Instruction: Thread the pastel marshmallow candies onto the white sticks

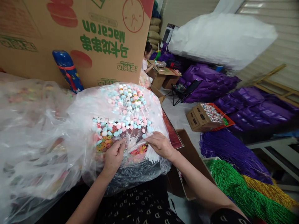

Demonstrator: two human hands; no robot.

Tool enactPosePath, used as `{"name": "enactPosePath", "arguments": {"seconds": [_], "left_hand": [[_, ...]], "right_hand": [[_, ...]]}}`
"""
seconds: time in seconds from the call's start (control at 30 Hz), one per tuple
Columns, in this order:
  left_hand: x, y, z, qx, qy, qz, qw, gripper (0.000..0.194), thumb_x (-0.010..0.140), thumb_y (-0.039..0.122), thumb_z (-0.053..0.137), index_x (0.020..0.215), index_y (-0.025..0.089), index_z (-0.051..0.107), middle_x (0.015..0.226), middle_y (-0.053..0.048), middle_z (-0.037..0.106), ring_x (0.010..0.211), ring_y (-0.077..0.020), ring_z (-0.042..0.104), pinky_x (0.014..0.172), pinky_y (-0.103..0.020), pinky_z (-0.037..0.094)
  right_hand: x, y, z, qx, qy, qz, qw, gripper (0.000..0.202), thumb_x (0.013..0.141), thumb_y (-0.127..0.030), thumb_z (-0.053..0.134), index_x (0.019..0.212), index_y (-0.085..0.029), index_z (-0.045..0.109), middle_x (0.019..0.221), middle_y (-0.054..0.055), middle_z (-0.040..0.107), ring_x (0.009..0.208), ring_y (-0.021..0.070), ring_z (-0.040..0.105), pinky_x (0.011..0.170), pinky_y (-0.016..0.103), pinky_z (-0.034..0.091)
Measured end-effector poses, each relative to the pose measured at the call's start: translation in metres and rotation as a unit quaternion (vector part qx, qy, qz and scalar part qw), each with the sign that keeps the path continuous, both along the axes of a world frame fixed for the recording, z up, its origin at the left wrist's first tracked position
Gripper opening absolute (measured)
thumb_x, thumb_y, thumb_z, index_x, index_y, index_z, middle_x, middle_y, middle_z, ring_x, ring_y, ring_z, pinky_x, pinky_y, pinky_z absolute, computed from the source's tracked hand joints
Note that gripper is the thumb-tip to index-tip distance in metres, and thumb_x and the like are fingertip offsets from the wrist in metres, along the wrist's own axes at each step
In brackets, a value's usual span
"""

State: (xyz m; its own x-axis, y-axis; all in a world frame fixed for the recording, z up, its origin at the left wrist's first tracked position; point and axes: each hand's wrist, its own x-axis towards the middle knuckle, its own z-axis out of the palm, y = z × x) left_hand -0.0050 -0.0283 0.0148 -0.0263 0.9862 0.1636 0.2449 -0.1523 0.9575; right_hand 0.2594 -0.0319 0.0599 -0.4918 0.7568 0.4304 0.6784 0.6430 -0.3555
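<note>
A large clear plastic bag (91, 102) lies open before me. In its opening are pink, white and blue candies (130, 126), orange and red ring-shaped pieces (105, 143) and several candies on white sticks (134, 98). My left hand (115, 157) is closed in a pinch at the left of the opening; what its fingertips hold is too small to make out. My right hand (161, 145) pinches a strip of clear plastic that slants down toward the left hand. Beneath the right hand sits a bundle of white sticks (151, 155).
A tall Macaron carton (102, 67) stands behind the bag, with a blue bottle-shaped case (67, 71) against it. At right are an open carton (195, 155), green tinsel strands (240, 186) and a box of candies (203, 116). Another person (145, 63) sits at a far table.
</note>
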Motion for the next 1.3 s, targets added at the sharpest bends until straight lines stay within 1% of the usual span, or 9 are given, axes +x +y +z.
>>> {"name": "enactPosePath", "arguments": {"seconds": [0.17,0.3,0.4,0.67,0.9,1.0,1.07,1.2,1.3], "left_hand": [[0.002,-0.009,0.029,-0.034,-0.094,-0.026,0.995,0.028,0.092,0.039,0.065,0.106,0.021,0.082,0.094,-0.005,0.082,0.081,-0.0205,0.076,0.082,-0.031,0.062],[0.004,-0.015,0.041,-0.035,-0.166,-0.064,0.983,0.022,0.095,0.035,0.067,0.102,0.021,0.083,0.091,-0.004,0.079,0.083,-0.0173,0.071,0.085,-0.029,0.059],[0.005,-0.017,0.039,-0.044,-0.201,-0.058,0.977,0.017,0.092,0.031,0.070,0.101,0.023,0.082,0.087,-0.002,0.077,0.080,-0.0151,0.069,0.083,-0.028,0.058],[0.012,-0.016,0.038,-0.104,-0.252,-0.043,0.961,0.013,0.083,0.032,0.077,0.089,0.020,0.076,0.070,0.003,0.068,0.066,-0.0110,0.062,0.070,-0.022,0.053],[0.010,-0.012,0.037,-0.150,-0.217,-0.058,0.963,0.021,0.085,0.040,0.074,0.084,0.020,0.071,0.067,0.003,0.063,0.065,-0.0117,0.057,0.066,-0.024,0.049],[-0.007,0.003,0.042,-0.089,-0.044,-0.091,0.991,0.020,0.094,0.037,0.063,0.094,0.021,0.075,0.080,-0.001,0.070,0.077,-0.0169,0.065,0.075,-0.029,0.054],[-0.021,0.018,0.048,-0.019,0.139,-0.065,0.988,0.021,0.097,0.030,0.059,0.101,0.021,0.077,0.095,-0.006,0.075,0.093,-0.0227,0.070,0.086,-0.035,0.056],[-0.038,0.044,0.055,-0.012,0.471,-0.044,0.881,0.032,0.100,0.014,0.047,0.113,0.015,0.077,0.118,-0.019,0.073,0.113,-0.0355,0.069,0.099,-0.049,0.053],[-0.043,0.052,0.055,-0.029,0.567,-0.064,0.821,0.038,0.097,0.006,0.046,0.121,0.014,0.075,0.126,-0.022,0.069,0.115,-0.0381,0.069,0.101,-0.052,0.053]], "right_hand": [[-0.059,-0.019,0.013,-0.182,0.217,-0.085,0.955,0.030,0.104,-0.039,0.058,0.112,-0.023,0.082,0.091,0.008,0.080,0.084,0.0220,0.075,0.076,0.034,0.060],[-0.082,-0.033,0.009,-0.418,0.391,-0.090,0.815,0.041,0.096,-0.060,0.066,0.101,-0.021,0.078,0.060,-0.004,0.062,0.046,0.0106,0.048,0.045,0.024,0.038],[-0.089,-0.038,0.005,-0.484,0.461,-0.086,0.739,0.049,0.086,-0.068,0.074,0.094,-0.020,0.075,0.057,-0.006,0.057,0.040,0.0063,0.033,0.041,0.022,0.024],[-0.098,-0.043,-0.001,-0.526,0.496,-0.068,0.687,0.050,0.083,-0.069,0.077,0.092,-0.020,0.071,0.057,-0.007,0.058,0.039,0.0055,0.032,0.039,0.022,0.021],[-0.094,-0.048,-0.005,-0.548,0.457,-0.058,0.699,0.052,0.085,-0.067,0.075,0.105,-0.018,0.073,0.056,-0.006,0.065,0.036,0.0070,0.044,0.038,0.021,0.029],[-0.085,-0.045,0.002,-0.521,0.450,-0.079,0.721,0.047,0.089,-0.060,0.073,0.107,-0.017,0.074,0.053,-0.007,0.061,0.036,0.0065,0.040,0.038,0.021,0.026],[-0.079,-0.040,0.009,-0.489,0.456,-0.103,0.736,0.043,0.090,-0.057,0.072,0.107,-0.017,0.075,0.052,-0.008,0.058,0.037,0.0062,0.038,0.039,0.021,0.024],[-0.078,-0.015,0.017,-0.437,0.412,-0.131,0.788,0.039,0.094,-0.050,0.067,0.112,-0.017,0.075,0.054,-0.008,0.054,0.042,0.0084,0.039,0.044,0.023,0.029],[-0.093,0.016,0.014,-0.376,0.270,-0.122,0.878,0.030,0.099,-0.036,0.061,0.117,-0.017,0.077,0.061,-0.004,0.060,0.054,0.0131,0.052,0.056,0.026,0.041]]}}
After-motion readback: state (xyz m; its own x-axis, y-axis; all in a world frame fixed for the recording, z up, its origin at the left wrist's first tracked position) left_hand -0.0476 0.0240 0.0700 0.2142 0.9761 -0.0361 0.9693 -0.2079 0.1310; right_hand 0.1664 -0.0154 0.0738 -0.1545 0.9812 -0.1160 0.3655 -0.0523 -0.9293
